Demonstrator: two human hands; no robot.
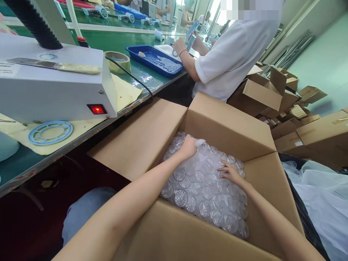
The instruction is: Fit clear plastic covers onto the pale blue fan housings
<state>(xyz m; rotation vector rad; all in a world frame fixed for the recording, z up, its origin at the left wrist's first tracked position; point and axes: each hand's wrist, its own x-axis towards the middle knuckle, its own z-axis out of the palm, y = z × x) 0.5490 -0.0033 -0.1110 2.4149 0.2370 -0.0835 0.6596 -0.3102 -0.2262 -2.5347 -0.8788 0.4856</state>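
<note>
An open cardboard box (228,128) stands in front of me. Inside it lie many round, clear pieces (181,197) in rows under a thin translucent plastic bag (199,159). At the far left of the layer, my left hand (188,146) is closed on a bunched part of the bag, and a white tuft pokes out beside its fingers. My right hand (231,172) rests over the right side of the layer with its fingers spread, holding nothing. Whether the round pieces are caps or cups I cannot tell.
Left of the box, a bench carries a white machine (62,87) with a lit red switch, a knife (54,66), a blue ring (50,132), a tape roll (119,62) and a blue tray (154,59). A co-worker in a white shirt (231,54) stands beyond. Cardboard boxes (323,134) are stacked right.
</note>
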